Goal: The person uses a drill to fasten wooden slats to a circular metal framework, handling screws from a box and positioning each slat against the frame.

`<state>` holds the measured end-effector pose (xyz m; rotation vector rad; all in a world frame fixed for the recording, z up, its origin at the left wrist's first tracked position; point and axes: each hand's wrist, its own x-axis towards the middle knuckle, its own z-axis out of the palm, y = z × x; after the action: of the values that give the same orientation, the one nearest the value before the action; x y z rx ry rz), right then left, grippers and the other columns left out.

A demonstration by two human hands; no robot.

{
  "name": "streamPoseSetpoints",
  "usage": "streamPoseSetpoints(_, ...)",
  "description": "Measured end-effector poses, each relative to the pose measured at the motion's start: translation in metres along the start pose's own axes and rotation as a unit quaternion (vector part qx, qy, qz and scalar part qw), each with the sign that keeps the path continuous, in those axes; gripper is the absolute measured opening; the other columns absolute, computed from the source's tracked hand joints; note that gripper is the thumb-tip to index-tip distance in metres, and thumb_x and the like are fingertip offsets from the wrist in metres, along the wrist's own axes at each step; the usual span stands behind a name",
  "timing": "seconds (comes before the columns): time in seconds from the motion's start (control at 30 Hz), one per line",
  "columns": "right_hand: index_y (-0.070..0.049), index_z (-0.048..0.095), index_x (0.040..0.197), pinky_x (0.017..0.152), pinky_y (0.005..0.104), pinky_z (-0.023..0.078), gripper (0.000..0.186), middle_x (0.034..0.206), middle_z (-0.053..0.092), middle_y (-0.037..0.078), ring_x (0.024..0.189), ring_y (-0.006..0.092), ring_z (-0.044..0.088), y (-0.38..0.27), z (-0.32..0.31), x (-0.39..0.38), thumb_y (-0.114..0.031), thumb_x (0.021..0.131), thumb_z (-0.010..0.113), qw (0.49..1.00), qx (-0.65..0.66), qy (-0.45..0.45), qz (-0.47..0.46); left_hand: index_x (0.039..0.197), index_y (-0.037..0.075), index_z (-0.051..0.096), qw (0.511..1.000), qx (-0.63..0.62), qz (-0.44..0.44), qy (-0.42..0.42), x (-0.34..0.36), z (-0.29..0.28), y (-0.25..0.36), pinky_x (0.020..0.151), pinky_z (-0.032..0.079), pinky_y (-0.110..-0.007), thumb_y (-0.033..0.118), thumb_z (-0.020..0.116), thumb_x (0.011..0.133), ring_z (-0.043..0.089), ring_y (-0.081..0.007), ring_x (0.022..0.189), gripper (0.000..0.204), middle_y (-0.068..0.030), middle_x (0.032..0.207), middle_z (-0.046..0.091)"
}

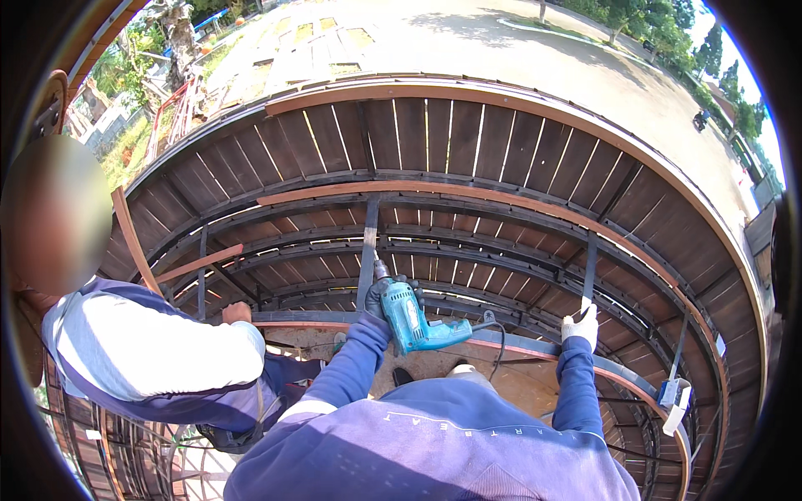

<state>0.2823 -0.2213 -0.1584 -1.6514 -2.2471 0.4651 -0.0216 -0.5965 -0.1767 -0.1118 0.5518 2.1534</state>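
My left hand (pixel 376 302), in a dark glove, is closed around the front of a teal electric drill (pixel 405 317). The drill lies tilted, its handle toward the right and a dark cord trailing from the handle's end. Its chuck points away from me, beside an upright flat metal bar (pixel 368 242); I cannot tell whether the bit touches it. Farther right, my right hand (pixel 580 327) wears a white glove and closes on the lower end of another flat metal bar (pixel 590 267), just above the curved rail (pixel 535 344).
A co-worker (pixel 159 342) stands close on my left, one hand (pixel 236 313) on the curved rail. Tiers of dark slats (pixel 451 134) on curved metal frames surround us. An opened white box (pixel 678 407) sits at the right. Loose brown strips (pixel 200 262) lean near the co-worker.
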Motion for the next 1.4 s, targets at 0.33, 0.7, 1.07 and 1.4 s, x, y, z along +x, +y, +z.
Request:
streamPoseSetpoints(0.33, -0.015, 0.045, 0.150, 0.099, 0.0506, 0.052, 0.074, 0.127, 0.062, 0.029, 0.113, 0.0474, 0.064, 0.002, -0.046, -0.001, -0.034, 0.085, 0.073, 0.980, 0.123, -0.133, -0.078, 0.115, 0.007, 0.067, 0.988, 0.074, -0.068, -0.117, 0.054, 0.019, -0.043, 0.090, 0.060, -0.056, 0.045, 0.080, 0.081, 0.068, -0.0372, 0.104, 0.053, -0.0195, 0.117, 0.067)
streamPoseSetpoints(0.7, -0.009, 0.074, 0.092, 0.081, 0.0448, 0.057, 0.016, 0.091, 0.074, 0.017, 0.087, 0.0364, 0.072, 0.286, -0.314, 0.030, -0.023, 0.087, 0.070, 0.973, -0.067, 0.160, 0.152, 0.117, 0.007, 0.066, 0.987, 0.086, -0.075, -0.114, 0.057, 0.038, -0.088, 0.091, 0.060, -0.057, 0.046, 0.078, 0.083, 0.067, -0.0375, 0.105, 0.053, -0.0197, 0.118, 0.066)
streamPoseSetpoints(1.07, -0.023, 0.077, 0.127, 0.097, 0.0326, 0.056, 0.053, 0.115, 0.079, 0.008, 0.099, 0.0258, 0.074, 0.413, -0.293, 0.120, -0.007, 0.077, 0.082, 0.947, -0.189, -0.197, 0.167, 0.119, 0.008, 0.065, 0.985, 0.061, -0.053, -0.150, 0.037, 0.018, -0.076, 0.091, 0.059, -0.057, 0.046, 0.077, 0.085, 0.067, -0.0378, 0.106, 0.053, -0.0199, 0.120, 0.065)
streamPoseSetpoints(1.4, -0.029, 0.075, 0.127, 0.103, 0.0399, 0.054, 0.037, 0.124, 0.073, 0.013, 0.113, 0.0357, 0.070, 0.436, -0.276, 0.127, -0.030, 0.090, 0.072, 0.916, -0.332, -0.189, 0.126, 0.121, 0.008, 0.064, 0.979, 0.054, -0.056, -0.187, 0.037, 0.018, -0.077, 0.092, 0.059, -0.057, 0.046, 0.076, 0.086, 0.067, -0.0382, 0.107, 0.053, -0.0201, 0.121, 0.064)
